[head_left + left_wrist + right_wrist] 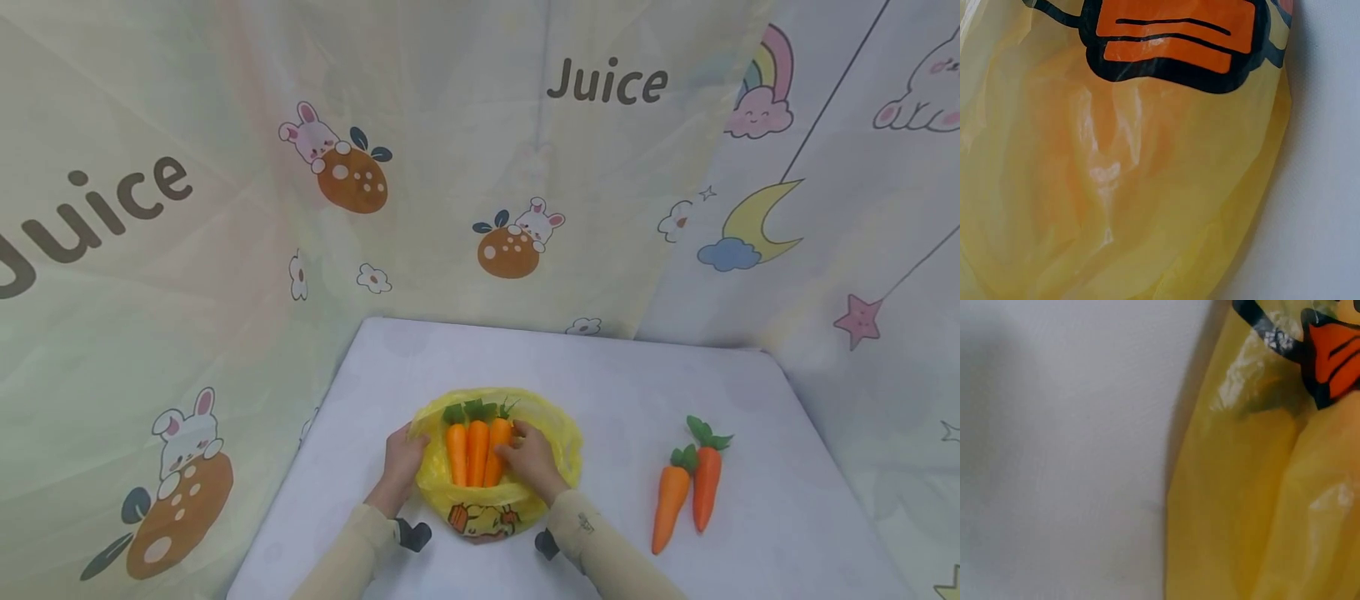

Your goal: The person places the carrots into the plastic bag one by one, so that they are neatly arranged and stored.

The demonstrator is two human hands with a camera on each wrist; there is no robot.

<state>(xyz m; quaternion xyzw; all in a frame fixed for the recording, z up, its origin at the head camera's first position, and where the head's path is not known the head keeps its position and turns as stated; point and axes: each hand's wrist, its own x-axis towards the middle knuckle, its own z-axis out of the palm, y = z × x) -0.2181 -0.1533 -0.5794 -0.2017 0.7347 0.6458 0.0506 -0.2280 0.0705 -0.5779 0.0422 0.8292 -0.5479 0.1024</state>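
Note:
A yellow plastic bag lies on the table with its mouth spread wide. Three orange carrots with green tops are side by side in it: a left carrot, a middle carrot and a right carrot, which leans a little. My left hand grips the bag's left rim. From the right, my right hand holds the right carrot, thumb and fingers at its upper part. Both wrist views show only the bag's printed side, the yellow film and the yellow film, without the hands.
On the right of the white table lie two more carrots, an orange one and a redder one, their leaves close together. A printed cloth hangs behind the table and along its sides.

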